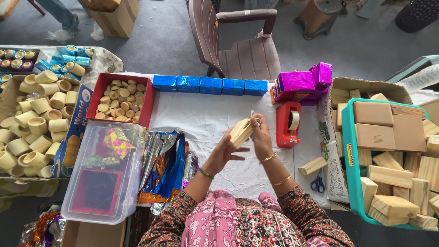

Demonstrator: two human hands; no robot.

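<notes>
From the head view, the left hand (pixel 225 148) and right hand (pixel 260 135) are both clamped on a wooden block (pixel 240 131), held just above the white-covered worktop (pixel 201 116). A red tape dispenser (pixel 287 124) stands just beside them, with a row of blue-wrapped blocks (pixel 209 85) behind. The step looks like readying the block for wrapping.

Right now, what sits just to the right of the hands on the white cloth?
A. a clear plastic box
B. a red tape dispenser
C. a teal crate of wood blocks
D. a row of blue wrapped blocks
B: the red tape dispenser stands on the white cloth right beside the right hand, which with the left hand holds a wooden block.
</notes>
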